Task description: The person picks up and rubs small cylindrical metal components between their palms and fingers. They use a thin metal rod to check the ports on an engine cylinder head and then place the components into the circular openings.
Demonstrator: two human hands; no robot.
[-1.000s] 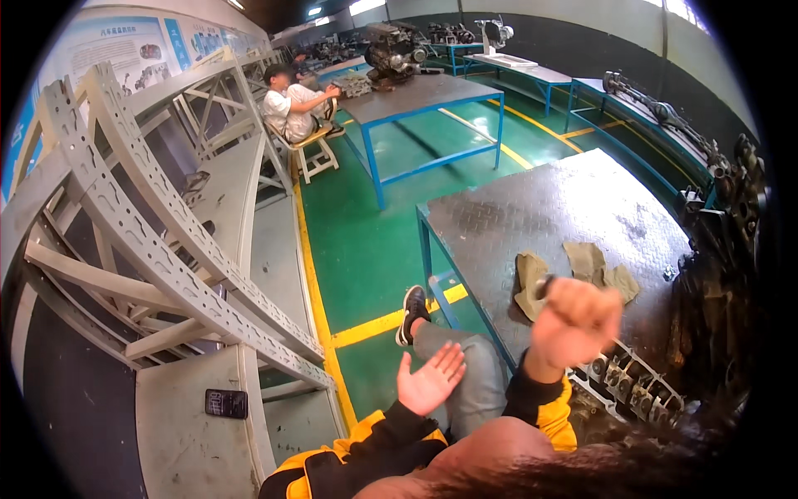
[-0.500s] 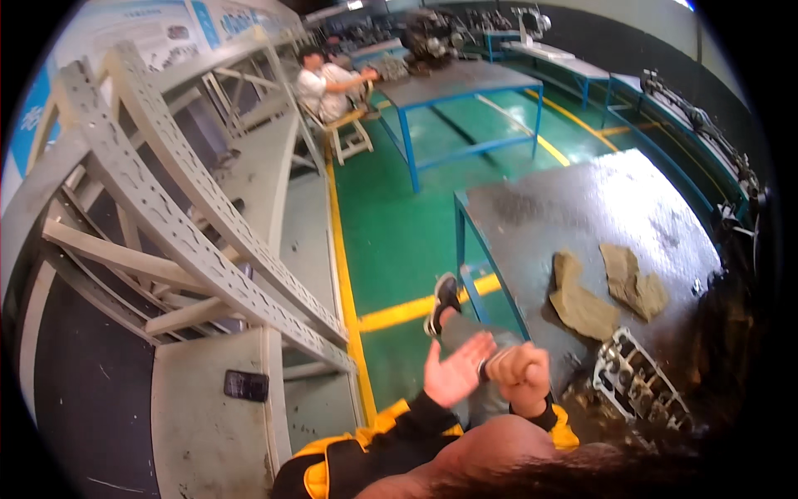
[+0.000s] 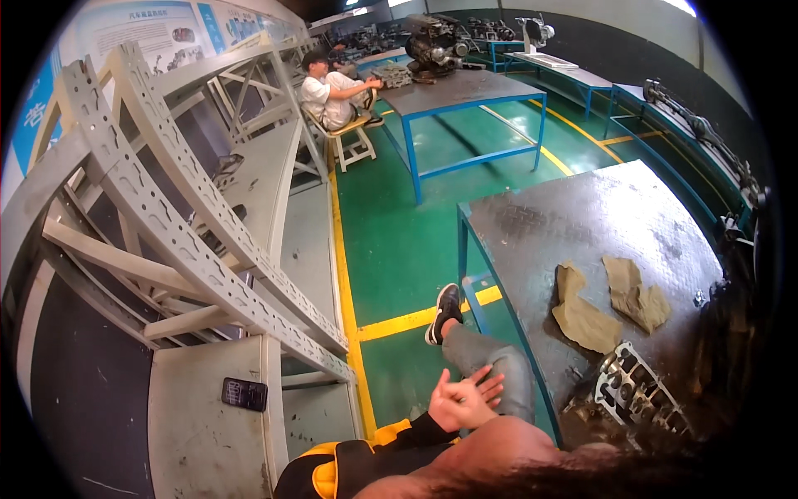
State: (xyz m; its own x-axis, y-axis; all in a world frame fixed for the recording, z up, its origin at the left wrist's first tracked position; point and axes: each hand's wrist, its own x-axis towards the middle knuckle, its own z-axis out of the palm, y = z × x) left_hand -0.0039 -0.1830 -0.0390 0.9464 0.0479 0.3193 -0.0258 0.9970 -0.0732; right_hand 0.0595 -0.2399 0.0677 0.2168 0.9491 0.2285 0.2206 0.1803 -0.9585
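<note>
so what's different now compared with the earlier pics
The right hand has come down and leftward from beside the metal-topped table to meet the left hand by the thigh; whether it still holds the small dark thing is hidden. The brown sheets, metal engine part and phone stayed put.

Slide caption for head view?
Left hand and right hand overlap beside a metal-topped table holding brown sheets and a metal engine part.

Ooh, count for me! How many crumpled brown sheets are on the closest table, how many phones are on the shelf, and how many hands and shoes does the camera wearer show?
Brown sheets: 2
Phone: 1
Hands: 2, left hand and right hand
Shoe: 1
Total: 6
</note>
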